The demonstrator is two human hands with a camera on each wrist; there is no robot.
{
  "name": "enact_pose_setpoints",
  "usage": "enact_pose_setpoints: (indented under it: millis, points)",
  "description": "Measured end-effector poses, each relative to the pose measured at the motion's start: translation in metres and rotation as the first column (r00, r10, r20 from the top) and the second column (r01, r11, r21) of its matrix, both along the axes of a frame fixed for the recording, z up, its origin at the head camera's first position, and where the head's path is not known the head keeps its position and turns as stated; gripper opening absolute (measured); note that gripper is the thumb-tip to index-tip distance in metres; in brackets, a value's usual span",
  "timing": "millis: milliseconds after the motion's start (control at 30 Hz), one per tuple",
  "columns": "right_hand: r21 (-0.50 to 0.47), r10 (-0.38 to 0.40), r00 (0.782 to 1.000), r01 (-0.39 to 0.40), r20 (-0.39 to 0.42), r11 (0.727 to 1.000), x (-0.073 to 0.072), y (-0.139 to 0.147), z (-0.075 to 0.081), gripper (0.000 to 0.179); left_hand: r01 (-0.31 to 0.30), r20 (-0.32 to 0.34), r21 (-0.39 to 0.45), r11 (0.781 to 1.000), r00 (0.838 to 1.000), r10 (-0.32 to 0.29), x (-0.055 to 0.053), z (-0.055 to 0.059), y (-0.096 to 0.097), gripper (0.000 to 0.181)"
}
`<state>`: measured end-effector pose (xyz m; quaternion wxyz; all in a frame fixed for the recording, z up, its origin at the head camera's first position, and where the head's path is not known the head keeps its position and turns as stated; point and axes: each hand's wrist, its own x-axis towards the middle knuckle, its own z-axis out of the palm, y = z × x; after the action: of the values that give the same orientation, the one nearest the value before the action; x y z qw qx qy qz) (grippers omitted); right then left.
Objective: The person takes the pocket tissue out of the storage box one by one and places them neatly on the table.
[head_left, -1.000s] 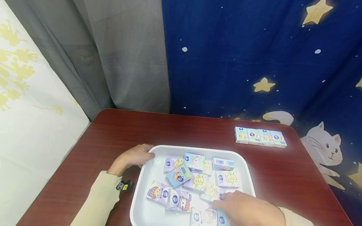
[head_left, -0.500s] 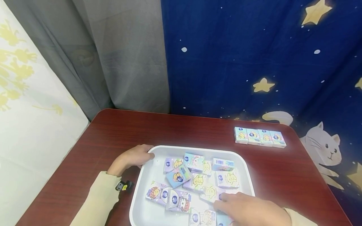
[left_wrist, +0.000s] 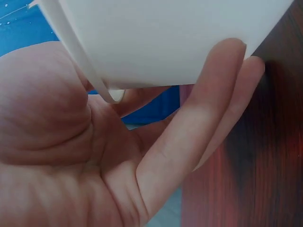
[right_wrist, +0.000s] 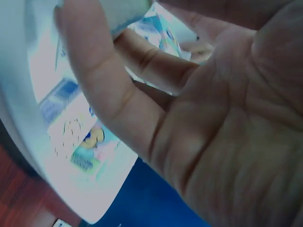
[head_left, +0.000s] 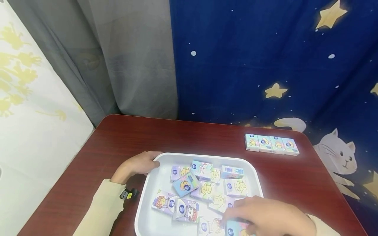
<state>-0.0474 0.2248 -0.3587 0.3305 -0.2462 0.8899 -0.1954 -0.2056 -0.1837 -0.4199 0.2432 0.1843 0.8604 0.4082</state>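
A white tray (head_left: 153, 226) lies on the table with several small pocket tissue packs in it, printed with cartoon figures in purple, blue and green. My left hand (head_left: 141, 163) grips its far left corner, thumb over the rim; in the left wrist view the fingers of that hand (left_wrist: 189, 123) lie along the outer wall. Over the tray's near right part, my right hand (head_left: 265, 214) pinches a light blue tissue pack (head_left: 234, 226), partly hidden by the fingers. In the right wrist view, a blurred pack edge (right_wrist: 130, 12) shows at the fingertips.
A row of several tissue packs (head_left: 271, 144) lies side by side at the table's far right. The dark red-brown table (head_left: 141, 131) has rounded far corners. Behind it hang a grey curtain (head_left: 138, 65) and a blue starry curtain (head_left: 230, 65).
My right hand has shifted slightly right and lifted a little, and more of the light blue tissue pack now shows. The left hand stays at the tray's corner.
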Motion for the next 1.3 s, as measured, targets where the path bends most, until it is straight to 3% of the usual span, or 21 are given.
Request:
enact_pose_setpoints:
  millis: [100, 267, 500, 600, 767, 933, 1133, 1200, 1300]
  points:
    - [-0.046, 0.050, 0.998, -0.051, -0.023, 0.998, -0.011, 0.007, 0.000, 0.050, -0.005, 0.005, 0.001, 1.000, 1.000, 0.005, -0.001, -0.001, -0.001, 0.042]
    - [-0.246, 0.075, 0.995, -0.089, -0.066, 0.965, -0.029, 0.026, -0.005, 0.051, -0.019, 0.017, 0.008, 1.000, 1.000, 0.018, 0.000, -0.003, -0.003, 0.041]
    - [-0.427, -0.099, 0.986, 0.033, -0.132, 0.904, -0.050, 0.052, -0.016, 0.052, -0.019, 0.019, 0.000, 1.000, 1.000, 0.019, 0.000, -0.003, -0.003, 0.040]
    - [-0.520, -0.187, 0.977, 0.108, -0.101, 0.847, -0.060, 0.063, -0.022, 0.054, -0.017, 0.014, -0.009, 1.000, 1.000, 0.017, 0.000, -0.002, -0.003, 0.041]
    - [-0.680, -0.311, 0.950, 0.242, 0.022, 0.692, -0.077, 0.080, -0.036, 0.059, -0.019, 0.024, -0.004, 1.000, 1.000, 0.019, 0.000, -0.003, -0.003, 0.040]
    - [-0.717, -0.465, 0.880, 0.385, 0.096, 0.581, -0.086, 0.098, -0.046, 0.057, -0.013, 0.027, 0.000, 1.000, 1.000, 0.013, -0.001, -0.003, -0.003, 0.040]
    - [-0.678, -0.631, 0.744, 0.582, 0.220, 0.450, -0.094, 0.112, -0.055, 0.063, -0.019, 0.036, -0.001, 1.000, 0.999, 0.019, -0.001, -0.002, -0.005, 0.039]
    - [-0.662, -0.671, 0.705, 0.619, 0.230, 0.423, -0.096, 0.114, -0.060, 0.066, -0.018, 0.035, -0.003, 1.000, 0.999, 0.018, 0.000, -0.002, -0.006, 0.038]
    - [-0.638, -0.714, 0.670, 0.644, 0.203, 0.423, -0.098, 0.114, -0.069, 0.071, -0.016, 0.029, -0.005, 1.000, 0.999, 0.016, 0.000, -0.002, -0.006, 0.038]
